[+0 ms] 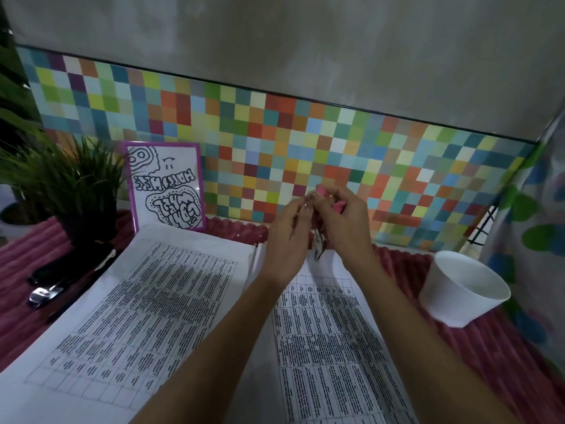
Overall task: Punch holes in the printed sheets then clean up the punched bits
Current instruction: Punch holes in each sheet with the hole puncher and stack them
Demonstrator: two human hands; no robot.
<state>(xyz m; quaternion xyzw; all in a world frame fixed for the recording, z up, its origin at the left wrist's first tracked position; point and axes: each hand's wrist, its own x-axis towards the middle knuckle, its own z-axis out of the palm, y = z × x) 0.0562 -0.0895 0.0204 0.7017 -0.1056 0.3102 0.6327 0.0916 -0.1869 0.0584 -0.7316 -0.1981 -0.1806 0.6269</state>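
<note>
Your right hand [344, 223] grips the pink-handled punch [338, 206], your left hand [287, 237] pinching its top — both raised over the printed sheets [146, 301] on a pink ribbed cloth [477, 356]. White cup [458, 301] at right; multicoloured tiled wall [275, 133] behind.

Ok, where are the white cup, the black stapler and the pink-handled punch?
white cup [452, 301]: head view, outer wall.
black stapler [46, 293]: head view, metal front end.
pink-handled punch [319, 247]: head view, metal punching head.

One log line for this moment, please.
right hand: grips pink-handled punch | left hand: fingertips at punch, grip unclear | punch: held above printed sheets | white cup: right of sheets
</note>
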